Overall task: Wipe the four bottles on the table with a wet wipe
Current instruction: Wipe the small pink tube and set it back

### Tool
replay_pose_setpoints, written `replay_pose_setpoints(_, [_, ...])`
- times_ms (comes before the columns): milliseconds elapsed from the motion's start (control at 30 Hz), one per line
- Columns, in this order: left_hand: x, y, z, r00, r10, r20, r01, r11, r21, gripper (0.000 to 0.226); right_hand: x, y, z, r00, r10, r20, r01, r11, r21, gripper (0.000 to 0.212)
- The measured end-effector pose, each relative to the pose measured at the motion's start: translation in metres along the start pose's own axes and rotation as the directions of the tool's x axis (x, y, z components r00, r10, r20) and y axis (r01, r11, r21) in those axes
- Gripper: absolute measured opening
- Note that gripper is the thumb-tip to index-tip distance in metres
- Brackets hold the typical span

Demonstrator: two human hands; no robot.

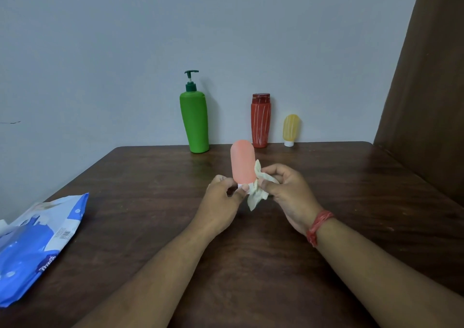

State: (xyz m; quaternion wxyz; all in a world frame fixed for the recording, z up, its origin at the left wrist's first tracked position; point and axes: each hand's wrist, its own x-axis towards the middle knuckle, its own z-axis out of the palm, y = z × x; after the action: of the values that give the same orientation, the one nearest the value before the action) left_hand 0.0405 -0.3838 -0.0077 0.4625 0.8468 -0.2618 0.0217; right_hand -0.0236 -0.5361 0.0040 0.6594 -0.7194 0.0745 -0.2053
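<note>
Both hands sit mid-table, the left hand pinching the base of the pink bottle, the right hand gripping the wet wipe just beside it. Ahead, a band of bare table lies open up to the back row, where the green pump bottle, red bottle and yellow bottle stand against the wall, with clear gaps between them. Left front, the blue wipes pack blocks that corner. The right side lies open up to the brown curtain.
</note>
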Motion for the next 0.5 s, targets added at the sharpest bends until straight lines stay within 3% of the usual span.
replay_pose_setpoints(100, [0.0, 0.0, -0.003, 1.0, -0.025, 0.014, 0.025, 0.999, -0.037, 0.023, 0.002, 0.003, 0.001, 1.0, -0.003, 0.026, 0.003, 1.0, -0.015, 0.012])
replay_pose_setpoints(267, [0.003, -0.004, -0.004, 0.996, -0.062, -0.056, 0.053, 0.987, -0.154, 0.037, 0.0, 0.007, 0.009, 0.997, -0.017, 0.079, 0.021, 0.999, -0.041, 0.015])
replay_pose_setpoints(400, [0.006, -0.007, -0.005, 0.988, -0.104, -0.111, 0.098, 0.994, -0.054, 0.038, 0.004, 0.008, 0.003, 1.0, -0.019, -0.013, 0.018, 0.997, -0.079, 0.017])
replay_pose_setpoints(500, [0.012, -0.013, -0.004, 0.983, -0.106, -0.147, 0.124, 0.985, 0.119, 0.04, 0.009, 0.009, -0.005, 0.997, 0.012, -0.082, -0.013, 1.0, -0.015, 0.02])
